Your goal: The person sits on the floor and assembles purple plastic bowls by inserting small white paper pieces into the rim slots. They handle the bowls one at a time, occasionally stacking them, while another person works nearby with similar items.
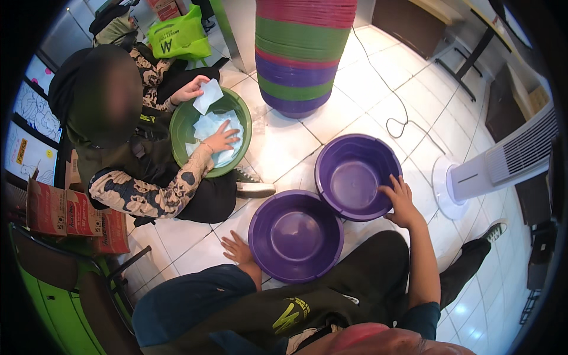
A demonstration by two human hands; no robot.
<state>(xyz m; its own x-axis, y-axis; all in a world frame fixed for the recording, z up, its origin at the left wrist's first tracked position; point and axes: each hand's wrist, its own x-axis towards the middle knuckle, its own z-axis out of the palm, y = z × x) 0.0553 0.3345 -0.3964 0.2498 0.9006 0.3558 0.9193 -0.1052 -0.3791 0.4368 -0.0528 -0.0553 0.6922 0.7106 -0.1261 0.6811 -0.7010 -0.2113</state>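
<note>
Two round purple basins stand side by side on the tiled floor in front of me: a left basin [274,204] and a right basin [329,155] a little farther off. Nothing shows inside either. My left hand [238,248] is open by the left basin's outer side, low over the floor, fingers spread. At the right edge of the right basin is my right hand [402,201], its thumb reaching over the rim and its fingers apart; whether it presses on the rim is unclear.
At left a co-worker sits with a green basin [247,124] of pale blue paper pieces [208,96], both hands at it. A tall stack of coloured basins [299,65] stands ahead. Right are a white tower fan [491,168] and a cable [387,89]; left, cartons [77,213] and a chair [106,296].
</note>
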